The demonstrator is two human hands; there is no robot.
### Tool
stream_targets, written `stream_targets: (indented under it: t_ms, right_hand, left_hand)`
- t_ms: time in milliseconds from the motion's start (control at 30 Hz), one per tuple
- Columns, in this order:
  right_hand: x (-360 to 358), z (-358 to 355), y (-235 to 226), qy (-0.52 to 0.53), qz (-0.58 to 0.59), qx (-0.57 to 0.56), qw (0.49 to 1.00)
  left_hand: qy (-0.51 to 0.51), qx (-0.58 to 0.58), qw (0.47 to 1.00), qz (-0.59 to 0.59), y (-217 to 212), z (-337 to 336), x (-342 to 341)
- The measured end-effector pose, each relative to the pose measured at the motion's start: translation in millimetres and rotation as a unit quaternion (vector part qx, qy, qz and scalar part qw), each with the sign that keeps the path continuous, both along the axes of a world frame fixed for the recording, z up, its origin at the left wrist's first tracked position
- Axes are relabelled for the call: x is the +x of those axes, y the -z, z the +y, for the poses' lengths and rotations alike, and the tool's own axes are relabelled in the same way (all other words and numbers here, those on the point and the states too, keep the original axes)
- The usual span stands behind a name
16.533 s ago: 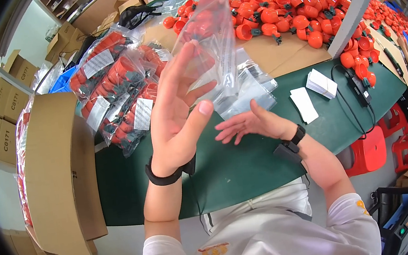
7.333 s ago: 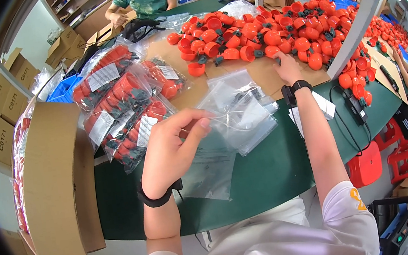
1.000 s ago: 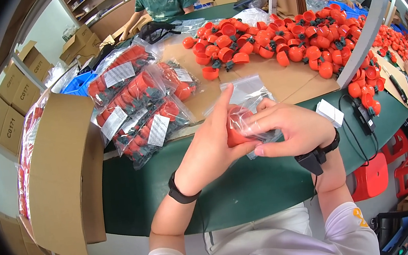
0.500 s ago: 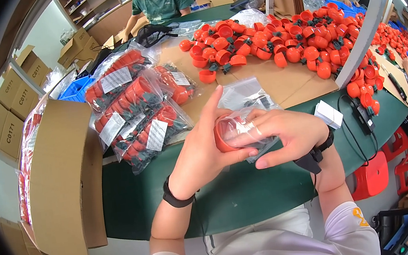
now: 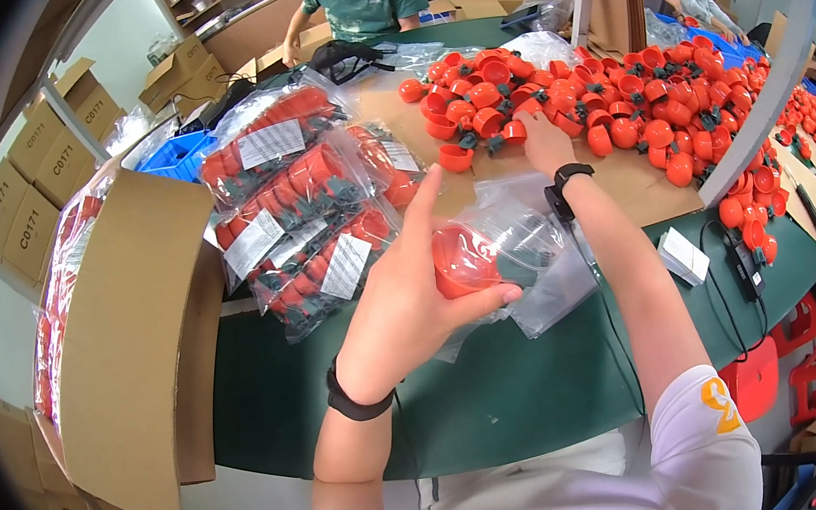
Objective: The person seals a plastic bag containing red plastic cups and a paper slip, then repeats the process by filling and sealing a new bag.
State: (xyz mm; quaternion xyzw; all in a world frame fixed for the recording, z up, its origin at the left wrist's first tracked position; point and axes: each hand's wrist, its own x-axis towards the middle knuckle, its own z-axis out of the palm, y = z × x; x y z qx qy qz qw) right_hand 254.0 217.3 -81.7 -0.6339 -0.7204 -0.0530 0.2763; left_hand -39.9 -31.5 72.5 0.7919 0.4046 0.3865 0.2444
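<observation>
My left hand [image 5: 388,303] grips a clear plastic bag [image 5: 516,228] with a red plastic cup [image 5: 464,261] in it. The thumb lies under the cup, the index finger points up and the other fingers are hidden behind. My right hand [image 5: 547,146] reaches out to the near edge of a heap of red cups [image 5: 612,101] with dark fittings. Its fingers close on one red cup [image 5: 513,132], partly hiding their grip. Flat clear bags [image 5: 550,304] lie on the green table beneath the bag I hold.
Filled bags of red cups [image 5: 271,200] are stacked to the left, beside an open cardboard box [image 5: 136,336]. A blue bin [image 5: 178,158] stands behind. White cards [image 5: 683,257] and a black adapter [image 5: 743,264] lie at right. A co-worker [image 5: 365,8] sits across the table.
My right hand has left the bag and moved up and away to the heap of cups. My left hand keeps hold of the bagged cup. The view has shifted slightly.
</observation>
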Motion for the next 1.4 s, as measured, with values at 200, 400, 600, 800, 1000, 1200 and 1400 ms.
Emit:
stream_targets:
  t_ms: [200,400,600,800,1000,1200,1400]
  right_hand:
    - [27.5,-29.5,-51.9,-0.206,0.053,-0.093,0.973]
    - [47.0,-102.4,-39.1,-0.287,-0.001,-0.161,0.944]
    - [65.2,-158.3,-11.0,-0.145,0.251,-0.174,0.941]
    - [64.3,-178.2,8.5,-0.062,0.216,-0.1,0.969]
    - [38.4,-233.9,-107.1,-0.153,0.226,-0.015,0.962]
    - [9.7,-282.5,-186.6,-0.317,0.166,-0.098,0.929]
    - [7.7,-274.1,-183.4,-0.392,0.12,-0.112,0.905]
  left_hand:
    - [-0.013,0.003,1.0,-0.001,-12.4,-6.0,-6.7]
    - [0.017,0.002,1.0,-0.007,-10.7,-6.0,-3.5]
    - [0.011,-0.031,0.999,-0.021,-15.3,-13.9,-2.2]
    - [0.034,-0.038,0.999,0.017,-13.4,-12.7,2.9]
    - [0.048,-0.023,0.998,0.038,-7.5,-5.0,0.3]
    - [0.109,-0.126,0.986,0.014,-6.2,-1.1,1.2]
    - [0.134,-0.128,0.981,0.051,3.7,2.3,5.1]
